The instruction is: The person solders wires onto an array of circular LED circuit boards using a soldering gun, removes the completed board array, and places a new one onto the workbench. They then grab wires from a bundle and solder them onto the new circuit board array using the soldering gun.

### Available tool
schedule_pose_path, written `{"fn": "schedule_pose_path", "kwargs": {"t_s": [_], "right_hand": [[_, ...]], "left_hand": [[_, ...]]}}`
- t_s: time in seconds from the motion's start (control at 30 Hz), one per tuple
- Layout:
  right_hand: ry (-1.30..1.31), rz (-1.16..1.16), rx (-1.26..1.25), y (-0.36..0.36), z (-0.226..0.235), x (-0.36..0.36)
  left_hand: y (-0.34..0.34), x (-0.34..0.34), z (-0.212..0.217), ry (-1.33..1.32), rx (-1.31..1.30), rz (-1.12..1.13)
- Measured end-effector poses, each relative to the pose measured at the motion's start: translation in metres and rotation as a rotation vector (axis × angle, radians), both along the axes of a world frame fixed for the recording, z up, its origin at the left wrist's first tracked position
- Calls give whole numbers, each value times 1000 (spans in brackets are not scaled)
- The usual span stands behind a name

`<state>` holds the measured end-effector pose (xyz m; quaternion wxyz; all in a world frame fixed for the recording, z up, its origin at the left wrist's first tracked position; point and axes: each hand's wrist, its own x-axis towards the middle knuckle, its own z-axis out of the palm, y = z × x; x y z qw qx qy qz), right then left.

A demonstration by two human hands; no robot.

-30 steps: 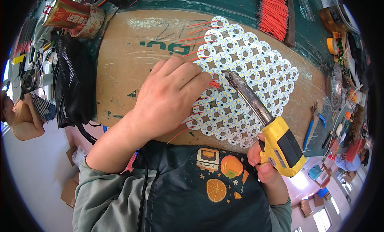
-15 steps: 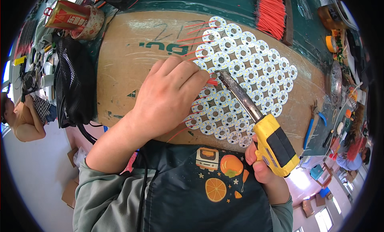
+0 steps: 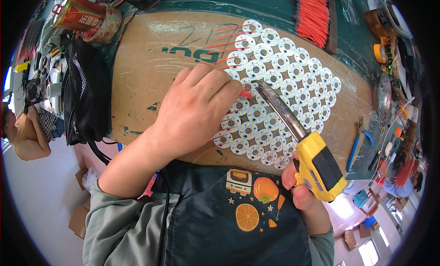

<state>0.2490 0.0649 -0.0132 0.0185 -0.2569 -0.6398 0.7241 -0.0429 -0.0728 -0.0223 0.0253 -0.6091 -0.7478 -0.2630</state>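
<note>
My right hand (image 3: 299, 189) is closed round the handle of a yellow and black soldering gun (image 3: 321, 167). The gun's metal barrel slants up and left, its tip at one of the round white LED boards (image 3: 280, 62). My left hand (image 3: 195, 108) is closed in a pinch on short red wires (image 3: 246, 95), whose ends show beside its fingertips; how many it holds is hidden. The ring-shaped boards lie in a tight slanted grid, and several along the left edge have single red wires reaching left. My left hand covers some of them.
Brown cardboard (image 3: 137, 69) lies under the boards on a green table. At the back are a wire bundle (image 3: 313, 18) and a patterned cup (image 3: 103, 25) with a can. Blue-handled pliers (image 3: 353, 151) lie right, a black mesh bag (image 3: 85, 91) left. Other people sit beyond.
The soldering gun and my right hand have shifted slightly to the right. My left hand keeps its pinch on the wires, with little movement.
</note>
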Motion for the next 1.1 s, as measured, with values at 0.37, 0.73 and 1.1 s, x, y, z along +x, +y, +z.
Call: {"fn": "schedule_pose_path", "kwargs": {"t_s": [0.37,0.73,1.1], "right_hand": [[35,-149,-224,-10,13,-4],[74,-93,-188,-4,9,5],[-49,-23,-92,-4,-3,18]], "left_hand": [[-1,2,7,16,5,6],[-2,8,8,-16,-1,-39],[-2,10,8,-26,-23,-21]]}}
